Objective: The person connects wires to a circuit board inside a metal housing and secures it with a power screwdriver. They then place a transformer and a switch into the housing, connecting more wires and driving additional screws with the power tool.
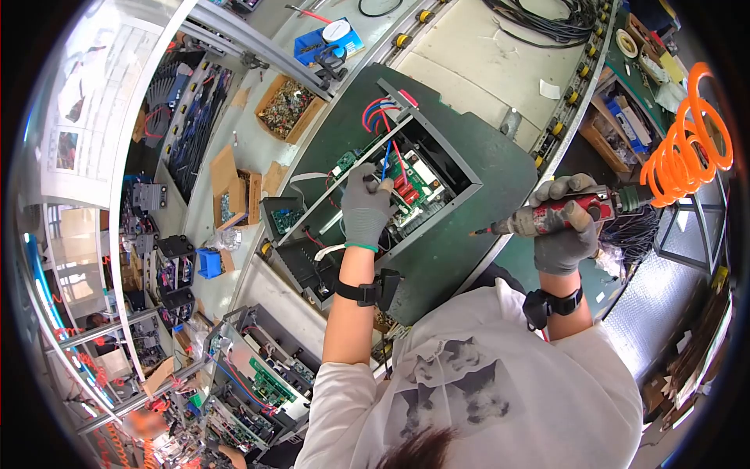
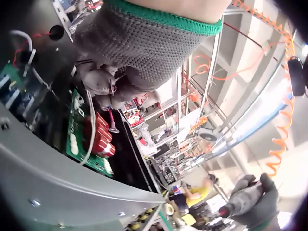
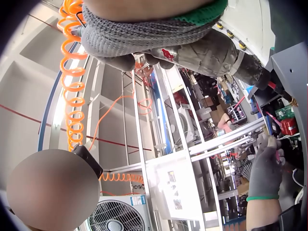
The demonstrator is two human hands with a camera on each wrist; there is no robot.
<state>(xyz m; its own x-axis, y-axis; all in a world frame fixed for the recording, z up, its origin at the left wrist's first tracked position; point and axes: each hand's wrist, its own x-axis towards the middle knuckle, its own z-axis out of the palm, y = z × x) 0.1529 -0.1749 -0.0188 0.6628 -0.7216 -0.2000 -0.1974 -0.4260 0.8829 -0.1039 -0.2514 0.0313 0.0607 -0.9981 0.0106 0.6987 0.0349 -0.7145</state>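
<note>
My gloved left hand (image 1: 367, 209) reaches into an open grey metal case (image 1: 447, 147). Its fingers are curled at the wires near the green circuit board (image 1: 426, 178); in the left wrist view they pinch a thin wire (image 2: 111, 118) with a terminal at its end. Blue wire (image 1: 387, 159) and red wire (image 1: 393, 141) rise beside these fingertips. Red cylindrical parts (image 2: 99, 136) stand on the board. To the right of the case, my gloved right hand (image 1: 564, 248) grips a worn red-and-grey pneumatic screwdriver (image 3: 204, 55), its bit pointing left towards the case.
An orange coiled air hose (image 1: 687, 141) runs from the screwdriver. The case sits on a green work board (image 1: 492, 148) over a roller conveyor. Cardboard boxes of screws (image 1: 287, 108) and a blue tray (image 1: 312, 45) lie beyond it. Black cables (image 1: 551, 19) are coiled at the back.
</note>
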